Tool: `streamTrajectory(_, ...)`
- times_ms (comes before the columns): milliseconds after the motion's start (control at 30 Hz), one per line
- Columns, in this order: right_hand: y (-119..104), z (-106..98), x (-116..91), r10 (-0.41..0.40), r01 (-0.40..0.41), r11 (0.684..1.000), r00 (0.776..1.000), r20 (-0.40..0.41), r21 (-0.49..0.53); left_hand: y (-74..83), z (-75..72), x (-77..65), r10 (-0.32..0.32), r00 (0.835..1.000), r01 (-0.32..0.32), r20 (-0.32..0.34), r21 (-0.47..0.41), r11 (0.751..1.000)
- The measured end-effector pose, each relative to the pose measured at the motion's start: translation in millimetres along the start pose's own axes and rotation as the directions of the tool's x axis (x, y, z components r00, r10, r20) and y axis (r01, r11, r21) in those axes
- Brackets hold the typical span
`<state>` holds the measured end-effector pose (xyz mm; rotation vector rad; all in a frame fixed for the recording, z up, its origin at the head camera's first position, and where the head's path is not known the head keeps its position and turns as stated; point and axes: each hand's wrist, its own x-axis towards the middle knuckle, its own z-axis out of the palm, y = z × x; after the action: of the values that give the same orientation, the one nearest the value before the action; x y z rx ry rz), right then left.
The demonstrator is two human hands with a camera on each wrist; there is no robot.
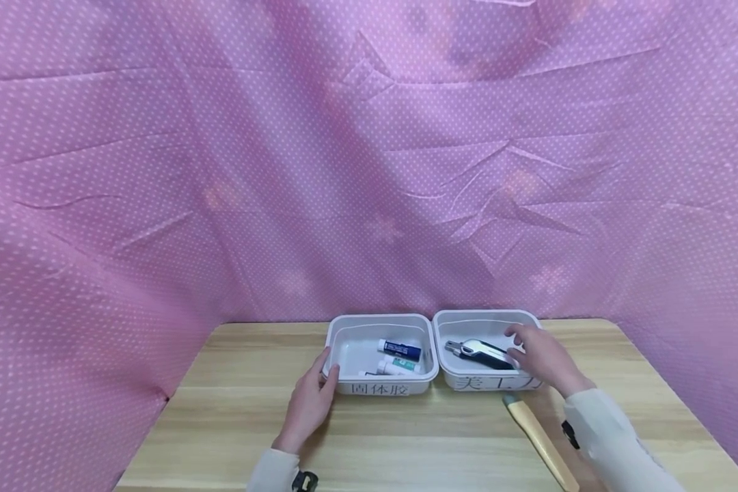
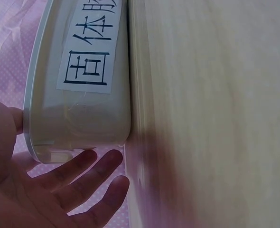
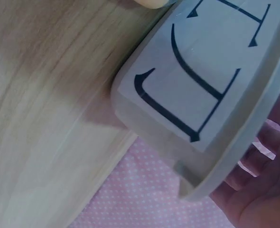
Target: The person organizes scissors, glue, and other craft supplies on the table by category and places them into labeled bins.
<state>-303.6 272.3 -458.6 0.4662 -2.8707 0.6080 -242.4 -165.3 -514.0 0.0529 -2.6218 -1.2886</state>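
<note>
My left hand [image 1: 309,403] is at the left end of a white plastic bin [image 1: 381,319], its thumb by the rim and its other fingers spread beside the outer wall, as the left wrist view shows. In that bin lie a dark blue glue stick [image 1: 401,350] and white glue sticks, one with a green label [image 1: 402,365]. Over the right end of a second white bin [image 1: 486,315] is my right hand [image 1: 544,359], fingers loosely bent. A silver and black utility knife [image 1: 481,353] lies in this bin, one end close to the right thumb; I see no grip on it.
Both bins stand side by side at the back of the wooden table [image 1: 234,403], with labels in Chinese characters on their fronts. A long yellow-handled tool [image 1: 541,441] lies in front of the right bin. Pink dotted cloth [image 1: 344,171] hangs behind and at the sides.
</note>
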Motion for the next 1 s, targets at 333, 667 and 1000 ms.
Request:
streamTrajectory(333,-19.1,-9.4,-13.1,-0.017,0.014,0.999,0.993,-0.12,-0.03,2.6,-3.6,-0.6,-0.006,1.0,0.006,0.006,0.009,1.0)
streamTrajectory(667,-36.3,-23.4,-36.0,-0.045,0.033,0.997,0.982,-0.184,-0.064,4.4,-3.7,-0.9,0.003,1.0,-0.003,0.018,-0.004,1.0)
streamTrajectory(1000,-45.9,-33.3,-61.3,-0.046,0.022,0.995,0.963,-0.265,-0.094,2.9,-3.5,-1.0,-0.001,1.0,0.001,0.012,-0.003,1.0)
